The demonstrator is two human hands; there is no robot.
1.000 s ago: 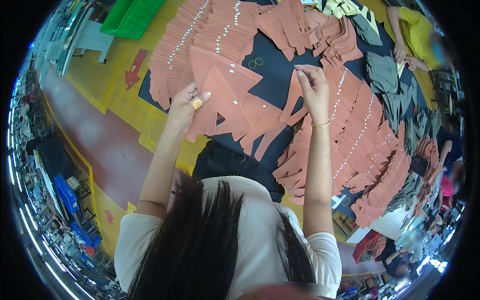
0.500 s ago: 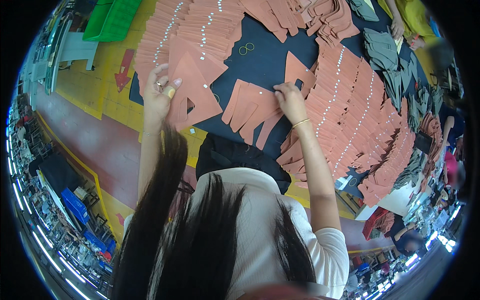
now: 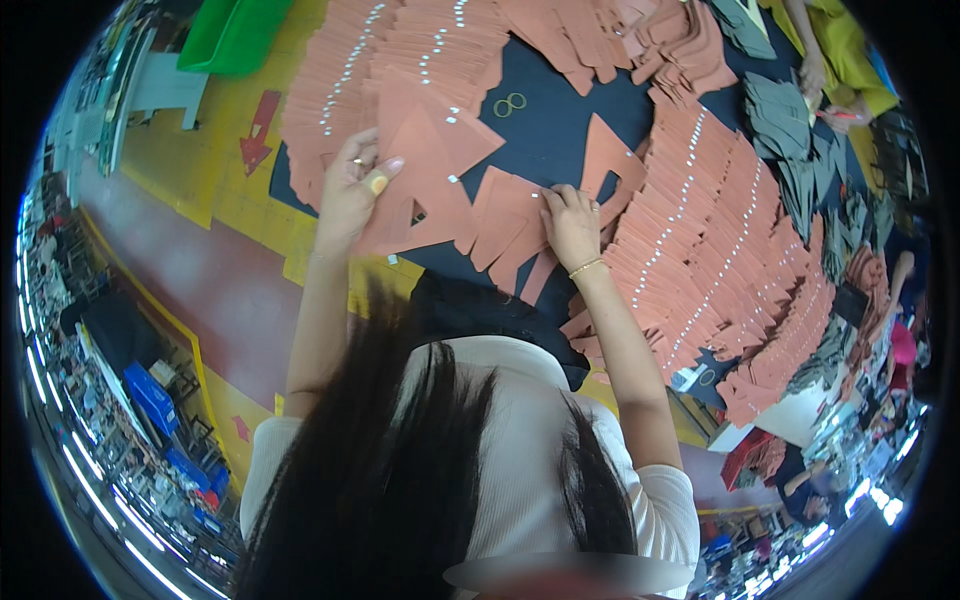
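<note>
My left hand [image 3: 350,198] pinches the lower left edge of a flat salmon-coloured cut fabric panel [image 3: 428,160], which has a small cutout and a white sticker. My right hand [image 3: 574,228] has its fingertips closed on the right edge of a second salmon panel group [image 3: 507,215], with long strips hanging toward me. The two sets meet or overlap between my hands; which lies on top is hard to tell. Just beyond my right hand lies another pointed salmon panel [image 3: 606,160] with a cutout.
Fanned rows of stickered salmon panels [image 3: 690,240] cover the right of the dark table [image 3: 530,75]; more rows [image 3: 340,90] lie far left. Yellow rings [image 3: 509,105] rest between them. Grey-green panels [image 3: 778,115] lie near another person's hand [image 3: 812,75]. A green crate [image 3: 235,35] stands far left.
My left hand has carried its panel to the right, up against the pieces at my right hand. My right hand has shifted slightly left and nearer to me.
</note>
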